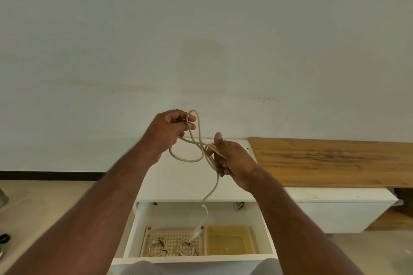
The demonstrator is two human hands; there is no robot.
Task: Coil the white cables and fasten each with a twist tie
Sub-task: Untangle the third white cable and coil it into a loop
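My right hand [225,158] clamps the gathered loops of the white cable [196,140] while my left hand [172,129], at ten o'clock, pinches the next loop, its tail dangling toward the drawer [134,230] (holding two tied coils).

No readable text anywhere.

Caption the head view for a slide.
Left hand and right hand loop a white cable above an open drawer.

Home room, white drawer cabinet [196,185], wooden bench top [324,158], plain wall [201,29]
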